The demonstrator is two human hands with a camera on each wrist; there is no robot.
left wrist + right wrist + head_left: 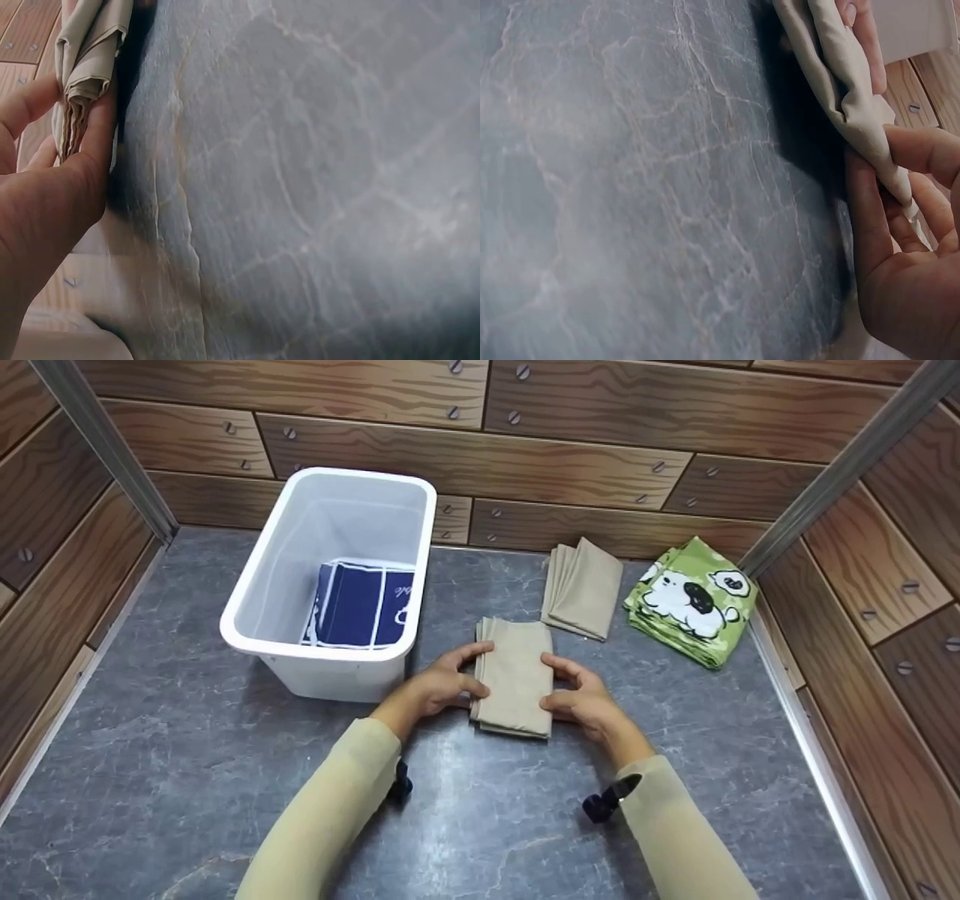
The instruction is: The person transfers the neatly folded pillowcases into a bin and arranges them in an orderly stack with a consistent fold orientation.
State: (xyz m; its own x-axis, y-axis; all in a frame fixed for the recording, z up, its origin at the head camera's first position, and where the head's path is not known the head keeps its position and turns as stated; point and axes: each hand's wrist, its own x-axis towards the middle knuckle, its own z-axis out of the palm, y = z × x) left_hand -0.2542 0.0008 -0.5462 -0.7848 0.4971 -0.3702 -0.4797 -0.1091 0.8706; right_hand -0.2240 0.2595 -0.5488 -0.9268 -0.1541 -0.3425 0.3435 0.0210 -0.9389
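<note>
A folded beige cloth (516, 679) lies between my two hands, its layers stacked in a narrow rectangle. My left hand (442, 682) grips its left edge; in the left wrist view thumb and fingers pinch the folded layers of the cloth (94, 64). The opposite edge is held by my right hand (589, 701), and the right wrist view has its fingers on both faces of the cloth (847, 82). A second folded beige cloth (589, 592) rests just behind, its layers slightly fanned.
To the left stands a white plastic bin (330, 671) with a folded navy cloth (360, 604) inside. A folded green cloth with a cartoon dog print (694, 604) lies at the back right. Wood-patterned walls (555, 412) enclose the grey marbled surface (187, 765).
</note>
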